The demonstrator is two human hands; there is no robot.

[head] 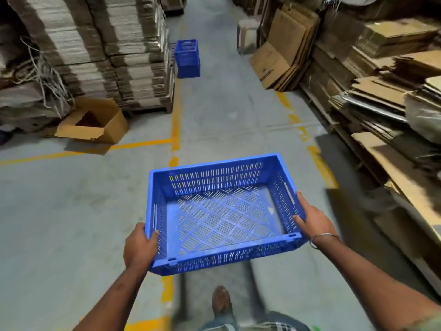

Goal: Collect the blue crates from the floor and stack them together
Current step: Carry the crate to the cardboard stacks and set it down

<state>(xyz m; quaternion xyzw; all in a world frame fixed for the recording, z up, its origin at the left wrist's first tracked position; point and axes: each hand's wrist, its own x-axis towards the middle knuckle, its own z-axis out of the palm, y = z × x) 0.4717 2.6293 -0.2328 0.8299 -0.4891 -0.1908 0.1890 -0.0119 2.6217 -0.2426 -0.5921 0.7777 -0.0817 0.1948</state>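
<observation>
Blue plastic, perforated on walls and bottom: one empty crate point(222, 211) is carried above the floor point(59, 211), between the two hands. The left hand point(140, 247) grips the near left corner of its rim, thumb over the edge and fingers curled under the wall. The right hand point(312, 220) holds the right short side, with the thumb lying inside on the rim and the fingers outside. Both hands are closed on the crate, so neither is free.

The long axis of the carried crate runs from the left hand to the right hand, across the body. A second blue crate point(187, 59) stands on the floor well ahead of the hands and a little to the left of them, just beside the tall cardboard stacks point(114, 48). It seems taller than the carried one (perhaps it is more than one crate, I cannot tell). The left hand is on the nearer side to it.

I count two blue crates in view, one open cardboard box point(95, 123) ahead and left of the left hand, and one shoe point(220, 301) below the hands
</observation>
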